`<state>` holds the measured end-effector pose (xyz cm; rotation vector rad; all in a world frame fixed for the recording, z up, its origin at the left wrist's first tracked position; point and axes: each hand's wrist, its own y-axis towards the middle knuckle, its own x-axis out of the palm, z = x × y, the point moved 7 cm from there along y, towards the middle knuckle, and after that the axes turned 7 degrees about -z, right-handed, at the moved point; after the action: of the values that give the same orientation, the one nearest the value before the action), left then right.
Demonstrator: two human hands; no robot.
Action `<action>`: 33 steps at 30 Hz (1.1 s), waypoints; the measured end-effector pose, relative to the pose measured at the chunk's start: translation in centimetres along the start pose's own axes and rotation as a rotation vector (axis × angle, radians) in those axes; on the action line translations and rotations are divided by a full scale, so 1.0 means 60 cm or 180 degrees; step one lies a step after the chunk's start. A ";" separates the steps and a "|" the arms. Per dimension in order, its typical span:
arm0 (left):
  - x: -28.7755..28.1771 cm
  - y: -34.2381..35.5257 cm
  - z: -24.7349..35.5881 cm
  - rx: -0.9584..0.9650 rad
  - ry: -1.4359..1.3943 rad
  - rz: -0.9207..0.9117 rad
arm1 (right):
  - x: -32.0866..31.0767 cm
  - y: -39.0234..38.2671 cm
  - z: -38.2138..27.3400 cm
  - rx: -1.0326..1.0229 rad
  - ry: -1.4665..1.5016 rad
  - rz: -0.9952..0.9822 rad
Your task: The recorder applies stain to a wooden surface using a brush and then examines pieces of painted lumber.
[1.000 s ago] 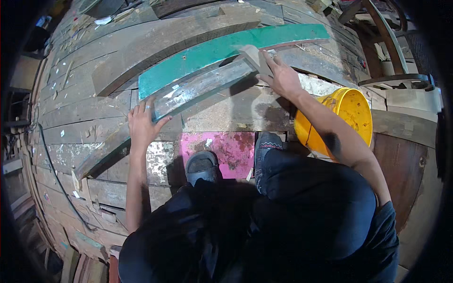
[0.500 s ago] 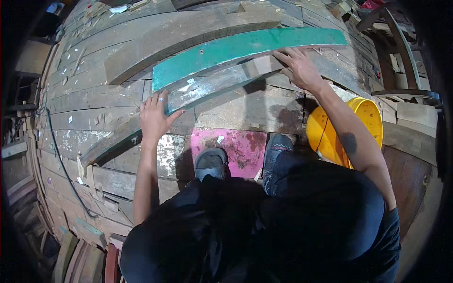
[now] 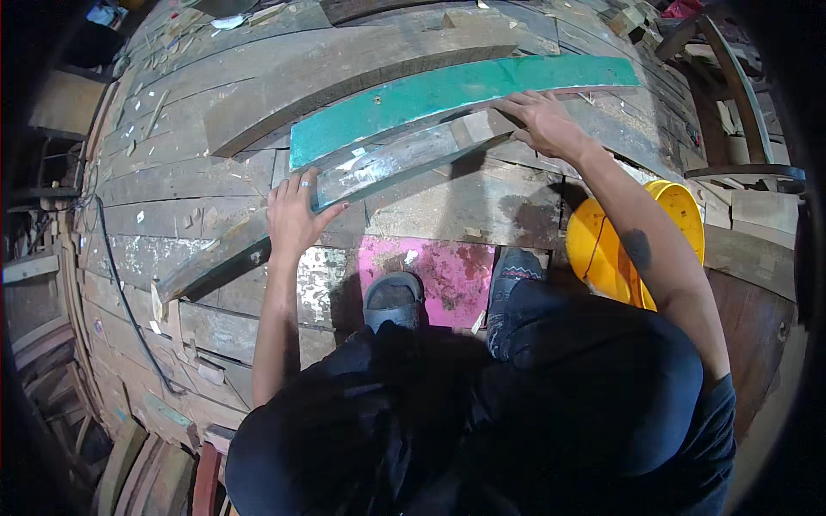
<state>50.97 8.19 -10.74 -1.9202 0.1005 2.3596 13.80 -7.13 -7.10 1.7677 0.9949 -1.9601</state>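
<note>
A long weathered wooden beam (image 3: pixel 391 161), with grey, whitish and green paint traces, lies slantwise across the floor in front of me. My left hand (image 3: pixel 295 215) grips it left of its middle, fingers over the far edge and thumb on the near side. Towards its right end, my right hand (image 3: pixel 551 125) holds it with the fingers laid over the top. Just beyond is a green-painted beam (image 3: pixel 465 90), close along the far side of the held one. A bare brown beam (image 3: pixel 361 73) lies farther off, behind the green one.
A yellow bucket (image 3: pixel 684 215) lies tipped beside my right forearm. A pink painted board (image 3: pixel 447 279) is under my feet. A black cable (image 3: pixel 120 288) runs along the left. Wood scraps (image 3: pixel 163 482) stand at lower left; a wooden frame (image 3: pixel 731 86) stands at right.
The whole view has shifted slightly, so everything sits a little farther right. Both hands keep their places on the weathered beam.
</note>
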 end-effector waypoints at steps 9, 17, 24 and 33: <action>-0.004 -0.005 0.002 -0.0073 -0.0074 0.0045 | 0.002 -0.005 -0.006 -0.0093 0.0066 0.0245; -0.010 -0.031 0.023 -0.0104 -0.0306 0.0049 | -0.032 -0.013 -0.002 0.0127 0.1438 0.0134; -0.002 -0.095 0.034 -0.0141 -0.0520 -0.0040 | -0.047 -0.027 0.008 0.0702 0.1174 0.0086; 0.041 -0.107 0.045 -0.0102 -0.0515 -0.0183 | -0.021 -0.096 0.000 0.1299 0.1295 0.0517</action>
<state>48.60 14.93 -12.51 -1.7123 -0.0049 2.4811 10.29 -3.32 -4.30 2.4563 0.5524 -1.8339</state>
